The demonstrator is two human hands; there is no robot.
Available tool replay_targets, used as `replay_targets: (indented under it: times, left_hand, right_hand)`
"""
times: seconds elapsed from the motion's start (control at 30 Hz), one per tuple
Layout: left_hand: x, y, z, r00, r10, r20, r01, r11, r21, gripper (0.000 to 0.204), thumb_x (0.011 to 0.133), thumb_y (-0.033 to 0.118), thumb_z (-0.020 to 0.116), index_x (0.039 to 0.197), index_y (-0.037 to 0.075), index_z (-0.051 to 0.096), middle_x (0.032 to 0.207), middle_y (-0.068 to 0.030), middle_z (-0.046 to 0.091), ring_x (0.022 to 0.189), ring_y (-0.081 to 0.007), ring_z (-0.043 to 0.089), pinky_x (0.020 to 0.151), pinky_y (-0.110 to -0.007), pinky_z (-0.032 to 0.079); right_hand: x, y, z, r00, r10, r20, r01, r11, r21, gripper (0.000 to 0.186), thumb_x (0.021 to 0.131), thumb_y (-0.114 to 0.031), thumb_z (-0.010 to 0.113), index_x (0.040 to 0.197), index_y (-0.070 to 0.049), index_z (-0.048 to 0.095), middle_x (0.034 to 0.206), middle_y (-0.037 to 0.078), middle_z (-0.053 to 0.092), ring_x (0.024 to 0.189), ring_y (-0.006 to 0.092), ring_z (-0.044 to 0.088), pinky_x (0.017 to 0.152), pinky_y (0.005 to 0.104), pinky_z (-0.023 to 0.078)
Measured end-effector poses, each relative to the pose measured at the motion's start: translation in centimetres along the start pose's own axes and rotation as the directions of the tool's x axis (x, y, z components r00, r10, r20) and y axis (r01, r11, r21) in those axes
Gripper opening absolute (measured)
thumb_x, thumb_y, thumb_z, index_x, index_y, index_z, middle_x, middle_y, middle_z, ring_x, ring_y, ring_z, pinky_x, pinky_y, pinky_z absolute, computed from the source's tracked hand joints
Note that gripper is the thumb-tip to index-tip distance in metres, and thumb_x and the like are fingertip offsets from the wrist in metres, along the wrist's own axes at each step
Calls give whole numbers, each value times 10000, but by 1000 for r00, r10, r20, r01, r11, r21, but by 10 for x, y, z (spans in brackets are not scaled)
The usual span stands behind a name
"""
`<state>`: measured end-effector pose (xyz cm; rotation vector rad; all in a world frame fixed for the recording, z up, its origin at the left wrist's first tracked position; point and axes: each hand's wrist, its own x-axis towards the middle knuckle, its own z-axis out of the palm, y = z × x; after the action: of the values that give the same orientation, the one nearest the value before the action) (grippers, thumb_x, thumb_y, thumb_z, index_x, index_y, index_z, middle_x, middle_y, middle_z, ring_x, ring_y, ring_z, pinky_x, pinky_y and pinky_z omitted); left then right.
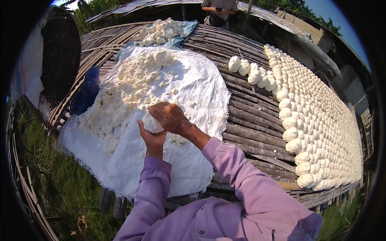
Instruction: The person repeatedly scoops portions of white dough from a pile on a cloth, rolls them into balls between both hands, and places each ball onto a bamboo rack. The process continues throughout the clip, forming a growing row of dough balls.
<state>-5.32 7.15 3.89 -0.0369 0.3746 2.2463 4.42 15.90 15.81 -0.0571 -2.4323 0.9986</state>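
Note:
A white ball of dough-like stuff (152,123) sits between my two hands over the white woven sheet (189,164). From below, my left hand (151,137) cups it, thumb up along its side. Over its top curls my right hand (171,116), back of the hand upward, its fingertips partly hidden. Loose, crumbly white stuff of the same look (134,82) is heaped just beyond my hands and to their left.
Rows of finished-looking white lumps (321,128) cover the right of the bamboo platform (253,114). Several separate lumps (253,74) lie beside them. Farther back, another white heap (161,32) rests on blue sheeting. A person (219,12) stands behind the platform; a dark woven tray (62,52) is at left.

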Motion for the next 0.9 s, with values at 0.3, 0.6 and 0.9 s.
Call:
replay_targets:
  times: [0.3,0.6,0.9]
  left_hand:
    - [-7,-24,33,938,-152,312,135,988,74,992,868,826,515,1467,38,440,1412,-114,575,1247,-275,594,1064,-459,495]
    - [7,-53,25,988,-150,40,150,989,13,793,832,722,685,1377,160,553,1377,-84,603,1287,-271,568,1092,-494,482]
    - [11,-75,47,950,-236,206,223,971,81,943,799,837,601,1348,72,556,1311,-94,630,1221,-333,596,1062,-550,462]
  right_hand:
    - [-1,43,-10,892,308,-332,-302,951,72,450,1041,-403,548,997,-1,745,967,152,746,831,270,726,663,441,551]
    - [-19,30,-39,844,-48,-535,21,998,-57,555,1089,-458,417,1233,12,675,1212,214,690,1180,392,625,1001,438,494]
    - [-28,70,-44,760,126,-638,-79,992,102,609,1075,-531,399,1158,-9,701,1233,187,676,1099,320,657,925,425,507]
